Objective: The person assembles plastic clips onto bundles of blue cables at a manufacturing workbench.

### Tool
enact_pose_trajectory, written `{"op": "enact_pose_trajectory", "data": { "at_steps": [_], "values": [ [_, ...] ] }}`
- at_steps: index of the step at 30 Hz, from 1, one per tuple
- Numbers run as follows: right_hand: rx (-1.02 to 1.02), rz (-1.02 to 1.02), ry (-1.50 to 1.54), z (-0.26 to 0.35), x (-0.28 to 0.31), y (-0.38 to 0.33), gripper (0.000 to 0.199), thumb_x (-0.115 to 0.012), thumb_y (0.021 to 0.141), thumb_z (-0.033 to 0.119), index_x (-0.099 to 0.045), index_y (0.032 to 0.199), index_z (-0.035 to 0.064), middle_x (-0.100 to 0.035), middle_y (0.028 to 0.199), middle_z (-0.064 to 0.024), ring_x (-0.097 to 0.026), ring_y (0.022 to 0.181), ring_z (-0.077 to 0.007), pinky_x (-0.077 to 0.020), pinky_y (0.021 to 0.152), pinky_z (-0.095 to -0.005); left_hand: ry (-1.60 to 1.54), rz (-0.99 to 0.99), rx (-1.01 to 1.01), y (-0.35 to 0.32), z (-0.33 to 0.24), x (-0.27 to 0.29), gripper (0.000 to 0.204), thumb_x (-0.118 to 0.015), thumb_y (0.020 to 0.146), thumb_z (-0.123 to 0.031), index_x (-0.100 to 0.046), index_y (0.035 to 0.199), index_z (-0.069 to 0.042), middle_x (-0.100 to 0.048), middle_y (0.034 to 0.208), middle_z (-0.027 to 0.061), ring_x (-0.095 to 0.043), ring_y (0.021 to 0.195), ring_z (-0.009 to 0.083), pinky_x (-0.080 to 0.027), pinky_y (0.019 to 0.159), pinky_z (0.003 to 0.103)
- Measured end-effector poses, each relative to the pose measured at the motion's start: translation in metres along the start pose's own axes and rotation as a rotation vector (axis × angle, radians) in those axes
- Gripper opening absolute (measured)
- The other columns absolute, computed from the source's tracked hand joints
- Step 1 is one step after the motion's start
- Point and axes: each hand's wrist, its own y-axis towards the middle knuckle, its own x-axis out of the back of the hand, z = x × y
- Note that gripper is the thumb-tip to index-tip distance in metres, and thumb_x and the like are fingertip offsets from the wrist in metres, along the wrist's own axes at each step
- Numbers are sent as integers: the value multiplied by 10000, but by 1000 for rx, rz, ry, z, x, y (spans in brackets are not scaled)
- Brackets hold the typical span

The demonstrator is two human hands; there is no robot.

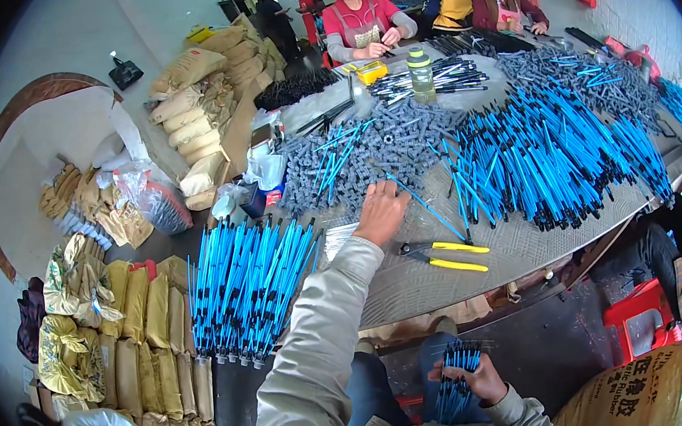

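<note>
My left hand (382, 213) reaches to the near edge of a pile of small grey plastic parts (364, 156), palm down with fingers bent. What its fingertips pinch, if anything, is hidden. Beside them a thin blue rod (438, 213) slants down across the table. Low over my lap, my right hand (481, 379) is closed around a bundle of blue rods with black fittings (459, 360); fine wires stick out of its top. Yellow-handled pliers (449, 256) lie on the table to the right of my left forearm.
Large heaps of blue rods (551, 157) lie right and left. A green-capped bottle (420, 76) stands farther back, beyond the grey parts. Two co-workers (358, 20) sit across the table. Sacks (139, 309) are stacked at left; a red stool (638, 315) stands at right.
</note>
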Motion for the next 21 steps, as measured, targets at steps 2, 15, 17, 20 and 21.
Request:
{"op": "enact_pose_trajectory", "data": {
  "at_steps": [2,15,17,20,21],
  "values": [
    [8,5,-16,0,0,0,196,-564,854,23,-586,1026,-69,-667,917,-153,-644,896,-211,-509,799,-309,-178,-151,20,3,-5,12,78,-588,793,-119,-631,848,-86,-545,809,86,-530,850,273,-415,744,369],
    [19,-29,-59,-7,-11,-32,247,-618,794,69,-579,1002,-58,-660,884,-180,-651,853,-257,-522,764,-347,-1864,230,815,-190,-122,137,245,-443,948,-243,-560,999,-35,-621,858,91,-603,657,142,-513,518,244],
    [-10,-60,26,-9,-11,-25,244,-621,792,78,-587,993,-56,-661,872,-167,-651,837,-247,-521,764,-341,-1994,70,1137,-221,-136,117,252,-436,953,-256,-544,1012,-36,-620,867,84,-599,657,134,-511,556,227],
    [114,1,-107,-14,-3,-19,245,-608,811,140,-615,960,-55,-661,866,-135,-647,811,-219,-519,754,-328,-2080,-52,1135,-236,-154,98,289,-430,953,-312,-537,1003,-48,-626,932,105,-606,773,147,-522,659,250],
    [155,27,-115,-11,-8,-18,266,-596,822,180,-629,944,-54,-660,871,-123,-643,810,-209,-518,738,-325,-2013,-59,1202,-230,-159,105,303,-429,951,-333,-542,989,-54,-626,946,105,-602,799,147,-519,682,254]
  ]
}}
